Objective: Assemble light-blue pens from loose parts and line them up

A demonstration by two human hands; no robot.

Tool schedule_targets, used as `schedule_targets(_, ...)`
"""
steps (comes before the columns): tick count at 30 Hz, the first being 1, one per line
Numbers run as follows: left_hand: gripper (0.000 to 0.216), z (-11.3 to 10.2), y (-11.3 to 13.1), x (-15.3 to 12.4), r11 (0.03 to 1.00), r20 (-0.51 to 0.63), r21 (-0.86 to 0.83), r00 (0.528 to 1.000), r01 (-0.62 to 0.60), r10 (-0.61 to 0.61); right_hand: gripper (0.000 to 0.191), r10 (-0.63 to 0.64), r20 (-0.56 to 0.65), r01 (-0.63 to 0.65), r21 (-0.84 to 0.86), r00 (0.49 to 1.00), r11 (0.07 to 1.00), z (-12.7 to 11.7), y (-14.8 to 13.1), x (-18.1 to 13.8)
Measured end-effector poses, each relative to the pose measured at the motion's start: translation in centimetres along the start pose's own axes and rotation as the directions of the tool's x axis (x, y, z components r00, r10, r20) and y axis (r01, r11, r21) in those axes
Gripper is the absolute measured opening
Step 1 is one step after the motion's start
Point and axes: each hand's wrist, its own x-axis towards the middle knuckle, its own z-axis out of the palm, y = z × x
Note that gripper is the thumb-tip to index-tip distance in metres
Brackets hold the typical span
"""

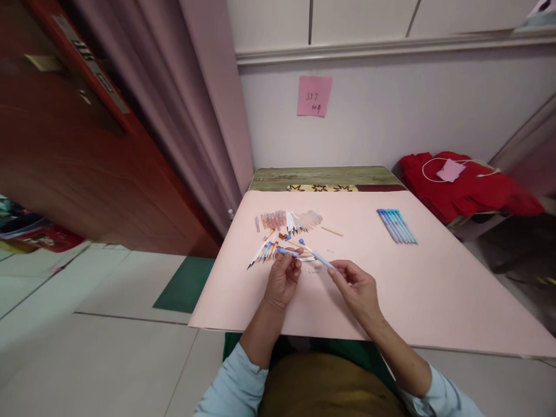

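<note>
My left hand [284,277] is closed, pinching a short blue pen part [286,252] between thumb and fingers. In my right hand [357,284] is a long pale blue pen barrel [320,258], gripped near its lower end and slanting up to the left. Close to the barrel's far end is a small dark blue piece [302,241]; whether it is joined on cannot be made out. Just beyond my hands lie several short coloured pen parts [270,250], white refills with dark tips [293,223], brownish clear tubes [273,220] and pale translucent pieces [310,219].
A row of blue pens [396,226] lies at the right of the pink-covered table [434,295]. Small brown pieces [283,236] sit among the parts. Red cloth [460,191] is piled beyond the table's right edge. A wooden door [87,145] and a curtain [182,104] stand left.
</note>
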Motion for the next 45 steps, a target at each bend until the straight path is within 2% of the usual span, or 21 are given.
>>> schedule_targets(4,0.026,-0.1,-0.1,0.2,1.0,-0.048,0.021,0.999,-0.001,0.002,0.02,-0.152,-0.003,0.148,-0.214,0.988,0.966,-1.2,0.0,-0.6)
schedule_targets(16,0.028,0.3,-0.3,-0.1,0.99,0.012,0.139,1.0,-0.029,0.027,0.017,-0.277,0.053,0.275,-0.38,0.96,0.883,-0.3,-0.4,-0.3)
schedule_targets(24,0.028,0.4,-0.4,0.0,0.984,0.008,0.176,0.999,-0.032,0.031,0.011,-0.371,0.0,0.338,-0.41,0.929,0.847,0.5,-0.7,-0.1)
schedule_targets(30,0.028,0.3,-0.3,-0.1,0.987,0.008,0.162,1.0,-0.018,0.017,0.007,-0.471,-0.03,0.424,-0.385,0.882,0.82,0.6,-0.5,-0.2)
schedule_targets(37,0.029,0.4,-0.3,-0.2,0.987,0.01,0.161,1.0,-0.001,-0.001,0.006,-0.494,-0.013,0.452,-0.383,0.869,0.805,0.8,-0.6,-0.3)
schedule_targets(45,0.027,0.2,-0.3,-0.3,0.988,0.029,0.153,1.0,-0.004,0.0,0.005,-0.554,-0.013,0.496,-0.428,0.832,0.755,0.9,-1.1,0.0)
